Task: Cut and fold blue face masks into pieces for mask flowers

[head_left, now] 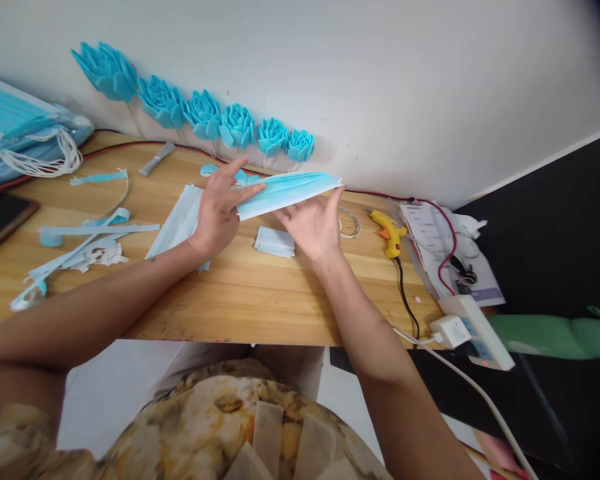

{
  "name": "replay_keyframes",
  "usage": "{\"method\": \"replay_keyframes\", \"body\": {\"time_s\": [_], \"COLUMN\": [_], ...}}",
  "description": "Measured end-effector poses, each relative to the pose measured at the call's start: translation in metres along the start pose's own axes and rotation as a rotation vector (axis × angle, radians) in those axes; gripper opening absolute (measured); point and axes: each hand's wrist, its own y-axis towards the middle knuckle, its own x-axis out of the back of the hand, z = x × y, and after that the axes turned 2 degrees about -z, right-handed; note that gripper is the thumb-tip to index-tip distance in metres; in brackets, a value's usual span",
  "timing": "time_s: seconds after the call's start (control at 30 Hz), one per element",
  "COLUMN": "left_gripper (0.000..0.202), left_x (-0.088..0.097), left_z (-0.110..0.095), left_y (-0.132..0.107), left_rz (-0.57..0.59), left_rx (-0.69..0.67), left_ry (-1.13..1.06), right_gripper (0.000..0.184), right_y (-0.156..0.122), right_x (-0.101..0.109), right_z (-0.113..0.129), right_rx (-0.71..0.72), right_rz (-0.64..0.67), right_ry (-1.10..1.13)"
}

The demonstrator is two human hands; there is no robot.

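Observation:
A light-blue pleated face mask is held above the wooden table, stretched between my two hands. My left hand grips its left end, with the index finger lying along the blue top and another finger raised. At the right end, my right hand pinches the corner with thumb up, its other fingers beneath the mask. On the table under my left wrist lies a pale flat mask piece, partly covered. Between the hands sits a small folded pale-blue stack.
Several blue fabric flowers lean along the wall. Left are bagged masks, cut strips and a dark phone. Right are a tape roll, yellow glue gun, papers and a power strip with cables.

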Motion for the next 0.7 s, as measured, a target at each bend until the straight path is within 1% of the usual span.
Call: {"method": "replay_keyframes", "body": {"time_s": [0.07,0.13,0.2,0.23,0.3,0.37,0.43,0.5,0.53,0.6,0.67,0.7], "left_gripper": [0.029,0.028,0.028,0.029,0.032,0.036,0.042,0.050,0.054,0.056,0.050,0.046], "left_x": [-0.002,-0.005,-0.006,-0.007,-0.006,-0.004,-0.002,-0.002,-0.002,-0.003,-0.004,-0.004], "left_z": [-0.005,-0.012,-0.019,-0.022,-0.026,-0.027,-0.025,-0.020,-0.017,-0.013,-0.012,-0.012], "left_y": [-0.001,-0.002,-0.003,-0.003,-0.003,-0.003,-0.001,0.000,0.000,0.002,0.004,0.005], "left_rz": [0.052,0.144,0.248,0.277,0.261,0.176,0.069,-0.022,-0.042,-0.019,0.078,0.142], "left_rx": [0.054,0.085,0.054,0.026,-0.012,0.018,0.128,0.297,0.396,0.608,0.788,0.849], "left_ry": [-0.008,-0.040,-0.075,-0.086,-0.094,-0.119,-0.188,-0.315,-0.402,-0.596,-0.761,-0.818], "right_gripper": [0.070,0.068,0.062,0.061,0.060,0.058,0.056,0.054,0.054,0.054,0.053,0.052], "right_y": [0.000,0.002,0.005,0.007,0.010,0.011,0.011,0.008,0.006,0.003,0.001,0.000], "right_x": [0.000,0.002,0.007,0.010,0.016,0.021,0.021,0.019,0.017,0.013,0.010,0.009], "right_z": [0.003,0.002,-0.003,-0.007,-0.013,-0.017,-0.018,-0.016,-0.015,-0.013,-0.012,-0.013], "right_rx": [0.034,0.071,0.096,0.098,0.082,0.071,0.081,0.084,0.081,0.071,0.070,0.072], "right_rz": [0.026,0.046,0.021,-0.009,-0.072,-0.108,-0.120,-0.118,-0.111,-0.094,-0.077,-0.070], "right_ry": [-0.052,-0.120,-0.197,-0.235,-0.291,-0.318,-0.336,-0.350,-0.357,-0.368,-0.386,-0.402]}}
